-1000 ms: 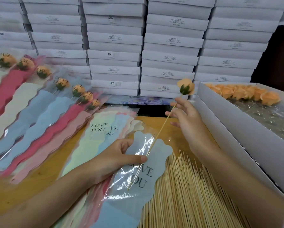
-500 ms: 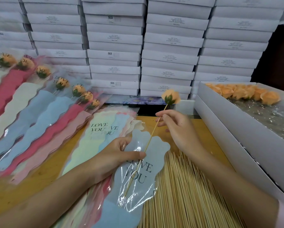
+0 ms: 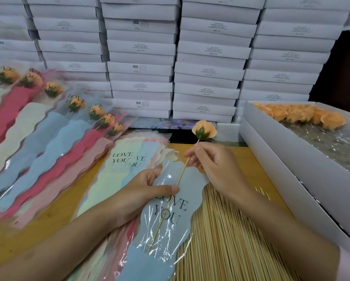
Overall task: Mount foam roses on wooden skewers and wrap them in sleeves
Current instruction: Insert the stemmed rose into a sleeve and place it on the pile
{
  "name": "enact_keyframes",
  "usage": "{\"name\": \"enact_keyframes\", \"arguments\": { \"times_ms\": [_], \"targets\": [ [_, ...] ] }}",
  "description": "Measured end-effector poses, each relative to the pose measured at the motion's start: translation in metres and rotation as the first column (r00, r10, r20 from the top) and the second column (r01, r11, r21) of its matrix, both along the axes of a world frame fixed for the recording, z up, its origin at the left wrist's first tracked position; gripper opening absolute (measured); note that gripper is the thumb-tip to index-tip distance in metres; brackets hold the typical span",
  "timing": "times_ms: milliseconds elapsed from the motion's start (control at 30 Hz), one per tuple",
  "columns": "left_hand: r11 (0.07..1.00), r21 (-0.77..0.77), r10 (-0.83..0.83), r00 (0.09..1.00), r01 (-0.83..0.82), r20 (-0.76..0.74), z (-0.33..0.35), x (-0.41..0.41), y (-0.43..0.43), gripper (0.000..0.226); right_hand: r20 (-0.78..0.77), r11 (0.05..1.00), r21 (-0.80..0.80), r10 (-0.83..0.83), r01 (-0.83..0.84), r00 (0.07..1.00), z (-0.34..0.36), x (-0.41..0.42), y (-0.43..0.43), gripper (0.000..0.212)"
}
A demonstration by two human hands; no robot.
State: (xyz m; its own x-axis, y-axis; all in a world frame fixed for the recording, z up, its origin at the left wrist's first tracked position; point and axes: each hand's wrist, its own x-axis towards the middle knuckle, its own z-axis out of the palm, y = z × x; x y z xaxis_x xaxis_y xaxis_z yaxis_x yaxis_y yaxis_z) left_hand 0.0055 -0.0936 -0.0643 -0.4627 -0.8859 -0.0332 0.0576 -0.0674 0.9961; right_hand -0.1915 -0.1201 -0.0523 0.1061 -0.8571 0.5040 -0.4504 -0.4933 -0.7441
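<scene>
The right hand (image 3: 214,167) pinches the skewer (image 3: 171,197) just below the rose (image 3: 204,129); its lower part lies inside the sleeve (image 3: 166,226), slanting down-left. The left hand (image 3: 141,191) grips the sleeve's mouth, nearer the skewer's tip; the rose sits outside, beyond the mouth.

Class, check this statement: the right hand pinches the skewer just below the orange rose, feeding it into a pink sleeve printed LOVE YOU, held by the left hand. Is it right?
Not quite. In the head view the sleeve is pale blue, not pink. The rest holds: the right hand pinches the skewer below the orange rose, and the left hand holds the sleeve.

stacked boxes (image 3: 141,57) behind, tray wall (image 3: 291,169) right
</scene>
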Motion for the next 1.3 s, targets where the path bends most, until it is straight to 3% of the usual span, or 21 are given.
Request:
{"name": "enact_keyframes", "arguments": {
  "times_ms": [100, 233, 433, 567, 733, 900, 1300],
  "targets": [
    [0.999, 0.020, 0.043, 0.999, -0.043, 0.005, -0.001, 0.001, 0.000, 0.033, -0.010, 0.984, -0.140, -0.117, 0.114, 0.993, 0.002, -0.003, -0.001, 0.017],
    [0.998, 0.036, 0.044, 0.999, -0.044, 0.006, 0.000, -0.001, 0.002, 0.025, 0.207, 0.937, -0.219, -0.229, 0.273, 0.951, 0.008, -0.010, -0.006, 0.028],
    [1.000, 0.009, 0.014, 0.999, -0.014, 0.039, -0.001, 0.000, 0.003, 0.020, 0.356, 0.961, 0.137, -0.275, 0.241, 0.893, 0.000, -0.017, -0.017, 0.046],
    [1.000, 0.010, 0.014, 0.996, -0.015, 0.092, 0.001, -0.001, 0.004, 0.034, 0.441, 0.956, 0.259, -0.240, 0.134, 0.865, -0.004, -0.017, -0.020, 0.038],
    [1.000, -0.005, 0.008, 0.994, -0.008, 0.111, 0.001, -0.001, 0.005, 0.036, 0.464, 0.948, 0.280, -0.271, 0.150, 0.844, -0.005, -0.018, -0.022, 0.020],
    [1.000, -0.006, -0.008, 0.998, 0.008, 0.069, 0.002, -0.001, 0.006, 0.008, 0.414, 0.958, 0.251, -0.236, 0.139, 0.879, -0.006, -0.017, -0.021, 0.008],
    [1.000, 0.016, 0.027, 1.000, -0.027, 0.013, 0.000, 0.001, 0.003, 0.012, 0.388, 0.968, 0.242, -0.155, 0.062, 0.909, -0.002, -0.009, -0.015, 0.012]
  ]
}}
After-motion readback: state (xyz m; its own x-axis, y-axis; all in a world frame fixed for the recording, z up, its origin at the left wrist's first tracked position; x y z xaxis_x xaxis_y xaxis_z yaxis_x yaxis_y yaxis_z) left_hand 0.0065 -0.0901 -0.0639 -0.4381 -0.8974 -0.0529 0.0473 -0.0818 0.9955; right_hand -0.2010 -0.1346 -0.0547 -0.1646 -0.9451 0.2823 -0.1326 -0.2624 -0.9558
